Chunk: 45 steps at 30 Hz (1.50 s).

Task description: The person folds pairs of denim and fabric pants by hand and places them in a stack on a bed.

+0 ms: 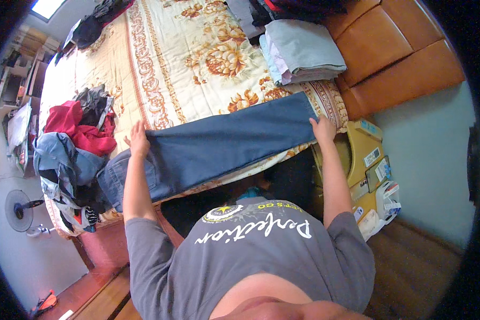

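A pair of dark blue trousers (224, 136), folded lengthwise, lies flat along the near edge of the bed. Its waist end, with a pocket showing, is at the left, and the leg hems are at the right. My left hand (138, 141) rests on the upper edge near the waist end, its fingers stretched out and the thumb apart. At the hem end my right hand (324, 130) is closed on the corner of the cloth, thumb on top; its curled fingers are partly hidden.
The bed (165, 58) has a flowered quilt. Heaped clothes (74, 144) lie at its left edge, and a stack of folded clothes (304, 50) sits at the right, beside a brown padded headboard (394, 48). A yellow cabinet (360, 154) stands right of the bed; a fan (21, 209) is far left.
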Each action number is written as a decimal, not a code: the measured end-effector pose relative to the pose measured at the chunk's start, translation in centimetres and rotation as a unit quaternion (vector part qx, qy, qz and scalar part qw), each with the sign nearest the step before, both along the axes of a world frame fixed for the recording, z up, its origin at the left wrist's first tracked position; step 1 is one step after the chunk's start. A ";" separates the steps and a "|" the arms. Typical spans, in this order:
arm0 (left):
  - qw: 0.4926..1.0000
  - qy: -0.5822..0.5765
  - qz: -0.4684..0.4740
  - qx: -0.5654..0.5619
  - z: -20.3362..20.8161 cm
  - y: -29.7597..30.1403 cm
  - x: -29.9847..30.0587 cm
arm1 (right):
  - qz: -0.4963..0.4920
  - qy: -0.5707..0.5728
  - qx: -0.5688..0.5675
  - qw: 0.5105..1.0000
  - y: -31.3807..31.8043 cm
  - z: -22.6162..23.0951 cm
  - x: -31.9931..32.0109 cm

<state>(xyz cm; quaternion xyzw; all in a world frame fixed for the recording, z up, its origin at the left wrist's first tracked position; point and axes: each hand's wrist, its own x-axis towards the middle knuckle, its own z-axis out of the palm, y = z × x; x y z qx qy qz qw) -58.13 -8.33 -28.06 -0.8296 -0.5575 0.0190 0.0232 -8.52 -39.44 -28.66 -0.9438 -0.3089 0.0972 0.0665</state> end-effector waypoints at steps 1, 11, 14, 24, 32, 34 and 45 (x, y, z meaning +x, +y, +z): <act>0.995 -0.082 0.019 0.062 -0.6 -0.7 0.0 | -0.003 -0.001 0.012 1.000 0.8 -0.2 0.1; 0.985 0.020 -0.122 -0.121 -1.6 -19.3 1.8 | -0.111 0.007 0.111 0.988 5.0 -4.7 2.2; 0.986 -0.023 -0.157 -0.050 -4.3 -19.9 -0.6 | -0.071 -0.018 0.096 0.993 5.1 -4.6 1.7; 0.984 0.069 -0.157 -0.057 -4.2 -21.4 -1.9 | -0.012 -0.055 -0.003 0.998 1.9 -2.0 0.5; 0.954 -0.266 0.007 0.135 -3.1 -19.0 -8.9 | 0.000 0.037 0.065 0.997 1.2 -3.9 1.3; 0.927 -0.189 0.206 0.251 -3.7 -16.4 -13.5 | 0.078 0.098 0.174 0.977 0.6 -5.1 3.5; 0.891 -0.205 0.403 -0.038 -5.3 -10.2 -26.7 | -0.182 0.532 0.245 0.790 -0.4 -1.9 10.1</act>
